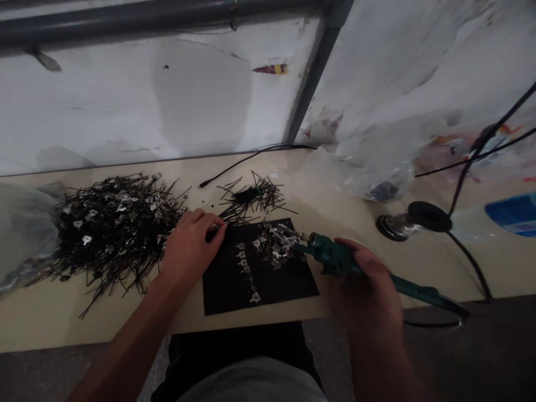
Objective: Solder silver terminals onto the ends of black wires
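Note:
My right hand [368, 285] is wrapped round a green soldering iron [339, 258], whose metal tip end points left over a small heap of metal tabs [278, 245]. That heap lies on a black mat [288, 285], with a column of several metal terminals [244, 263] to its left. At the mat's upper left corner, my left hand [188, 243] is closed, thumb and forefinger pinched together. What they hold is too small to make out. Just beyond the fingertips lie short black wires [268, 192], some loose and some bunched.
A large pile of black wires with metal tabs [117, 229] covers the table's left side, beside a plastic bag [25, 229]. To the right stand a solder spool [412, 219] and a clear bag [364, 167]. A black cable [251, 159] runs along the wall.

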Demonstrator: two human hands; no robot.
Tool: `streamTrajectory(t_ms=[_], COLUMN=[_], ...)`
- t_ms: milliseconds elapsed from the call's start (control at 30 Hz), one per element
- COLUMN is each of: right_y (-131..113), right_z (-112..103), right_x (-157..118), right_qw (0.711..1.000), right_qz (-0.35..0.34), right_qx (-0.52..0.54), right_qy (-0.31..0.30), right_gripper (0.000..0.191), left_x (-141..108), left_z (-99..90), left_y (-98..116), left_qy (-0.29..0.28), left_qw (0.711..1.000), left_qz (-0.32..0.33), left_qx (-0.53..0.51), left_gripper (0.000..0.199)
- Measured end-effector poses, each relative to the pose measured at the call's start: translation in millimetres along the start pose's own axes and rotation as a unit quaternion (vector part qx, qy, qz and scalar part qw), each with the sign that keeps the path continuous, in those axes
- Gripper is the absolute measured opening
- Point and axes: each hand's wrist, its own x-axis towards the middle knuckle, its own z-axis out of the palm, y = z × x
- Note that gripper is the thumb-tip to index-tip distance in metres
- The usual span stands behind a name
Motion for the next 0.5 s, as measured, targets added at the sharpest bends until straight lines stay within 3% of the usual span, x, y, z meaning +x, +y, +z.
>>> streamTrajectory(t_ms=[133, 300, 500], right_y=[-1.6, -3.0, -1.7], right_z=[2.4, 1.4, -8.0], right_x=[0.2, -0.2, 0.0], right_qw=[1.000, 1.000, 0.998], right_qz=[0.015, 0.013, -0.010], right_qx=[0.001, -0.010, -0.034], right_qy=[0.015, 0.014, -0.045], right_gripper=[0.037, 0.040, 0.040], left_x=[-0.8, -25.0, -78.6], left_z=[-11.1, -30.6, -15.8], left_y=[4.3, 17.5, 17.6], left_qy=[0.026, -0.066, -0.079], left_qw=[0.999, 0.996, 0.993], left_qz=[0.020, 0.005, 0.032], left_qx=[0.002, -0.065, -0.083], left_gripper=[0.015, 0.015, 0.024])
